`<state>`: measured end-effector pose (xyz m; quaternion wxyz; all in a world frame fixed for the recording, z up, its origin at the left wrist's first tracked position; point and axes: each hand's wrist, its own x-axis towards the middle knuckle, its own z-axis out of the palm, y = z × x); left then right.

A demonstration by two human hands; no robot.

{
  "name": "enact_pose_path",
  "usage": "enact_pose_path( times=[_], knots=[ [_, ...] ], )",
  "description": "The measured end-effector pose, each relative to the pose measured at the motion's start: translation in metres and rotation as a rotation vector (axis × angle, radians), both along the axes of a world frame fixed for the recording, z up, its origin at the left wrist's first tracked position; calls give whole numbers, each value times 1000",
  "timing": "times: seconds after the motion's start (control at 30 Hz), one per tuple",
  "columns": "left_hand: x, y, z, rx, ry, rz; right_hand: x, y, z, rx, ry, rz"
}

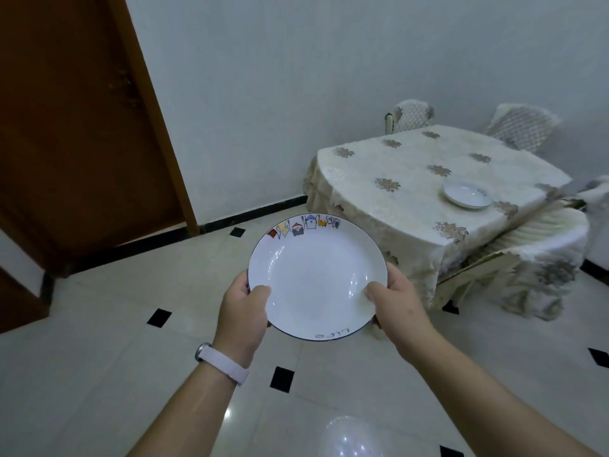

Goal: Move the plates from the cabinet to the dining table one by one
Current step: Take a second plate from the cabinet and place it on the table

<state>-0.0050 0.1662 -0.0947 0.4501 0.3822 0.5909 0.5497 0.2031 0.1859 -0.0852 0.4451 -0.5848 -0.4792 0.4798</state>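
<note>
Plate, white with a dark rim and a cartoon band on its far edge, is held level over the tiled floor, mid-frame. Left hand grip pinches the rim at 8 o'clock and right hand at 4 o'clock, thumbs on top. The two-sided hold probably keeps it flat in transit. Cloth-covered counter is at 2 o'clock, well apart. Second plate sits near its right edge, so the drop spot is likely beside it.
</note>
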Motion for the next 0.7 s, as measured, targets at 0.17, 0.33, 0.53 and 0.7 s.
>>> enact_pose_path(
  times=[0.17,0.33,0.53,0.7],
  knots=[
    [-8,38,1,-6,0,-13,-11,39,-1,-18,12,-23],
    [1,94,-7,-58,-2,-32,1,83,-11,-31,21,-56],
    [35,181,0,-69,17,-104,33,169,-17,-41,50,-108],
    [73,278,9,-40,44,-110,70,261,-16,-30,67,-163]
  ],
)
